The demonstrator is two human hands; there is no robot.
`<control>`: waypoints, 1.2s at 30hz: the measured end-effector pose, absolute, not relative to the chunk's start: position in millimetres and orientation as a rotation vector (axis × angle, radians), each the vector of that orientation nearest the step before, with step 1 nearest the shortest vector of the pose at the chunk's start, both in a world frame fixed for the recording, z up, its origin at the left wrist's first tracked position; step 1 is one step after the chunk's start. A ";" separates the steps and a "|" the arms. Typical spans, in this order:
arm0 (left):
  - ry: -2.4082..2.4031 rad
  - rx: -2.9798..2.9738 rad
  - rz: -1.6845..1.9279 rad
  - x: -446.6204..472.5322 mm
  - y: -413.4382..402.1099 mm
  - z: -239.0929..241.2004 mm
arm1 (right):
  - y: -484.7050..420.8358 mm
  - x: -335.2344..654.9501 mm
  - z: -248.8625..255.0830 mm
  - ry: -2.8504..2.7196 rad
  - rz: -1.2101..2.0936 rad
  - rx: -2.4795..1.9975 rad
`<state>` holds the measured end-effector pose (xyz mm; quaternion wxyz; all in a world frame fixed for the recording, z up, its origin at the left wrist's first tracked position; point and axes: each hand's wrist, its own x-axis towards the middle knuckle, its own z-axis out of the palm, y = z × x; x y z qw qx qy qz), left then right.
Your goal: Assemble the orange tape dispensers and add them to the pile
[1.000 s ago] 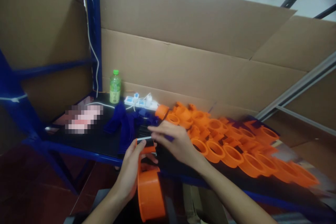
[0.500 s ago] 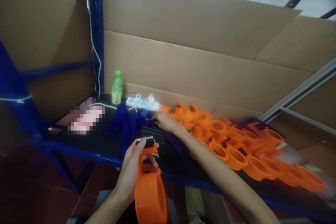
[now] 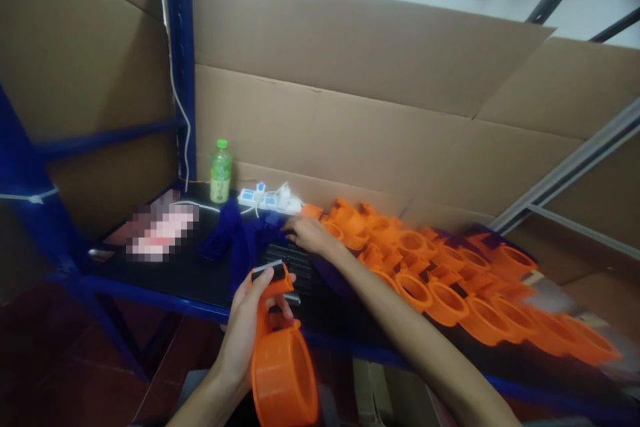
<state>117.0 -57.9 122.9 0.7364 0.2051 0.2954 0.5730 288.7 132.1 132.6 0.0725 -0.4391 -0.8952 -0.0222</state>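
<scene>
My left hand (image 3: 245, 323) is wrapped round an orange tape dispenser (image 3: 283, 373), held upright in front of the table's edge. A black strip with a serrated metal blade lies across its top, under my thumb. My right hand (image 3: 307, 233) reaches over the table to the dark blue plastic parts (image 3: 273, 220) below the power strip. Its fingers are bent together at those parts; what they grip, if anything, is too small to make out. Between my hands lies a stack of black ribbed strips (image 3: 290, 260). More blue parts (image 3: 243, 247) sit to the left.
Many orange dispenser bodies (image 3: 447, 303) cover the right of the black table (image 3: 190, 287). At the back stand a white power strip (image 3: 270, 199) with plugs and a green-capped bottle (image 3: 221, 173). Cardboard panels (image 3: 325, 127) and a blue post (image 3: 181, 80) enclose the table.
The view has shifted slightly. My left hand still holds the orange tape dispenser, and it sits a little further left. My right hand stays at the blue parts, with its fingers slightly more bent.
</scene>
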 end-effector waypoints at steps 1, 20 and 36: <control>0.650 0.459 1.257 117.5 -58.3 122.9 | 133.5 287.0 132.1 -2.681 -0.054 -1.312; 0.753 0.369 1.436 117.1 -55.0 123.9 | 12.5 280.2 160.8 -2.086 0.260 -1.133; 0.652 0.417 1.409 122.3 -65.8 125.5 | -36.8 276.8 153.8 -2.225 -0.128 -0.749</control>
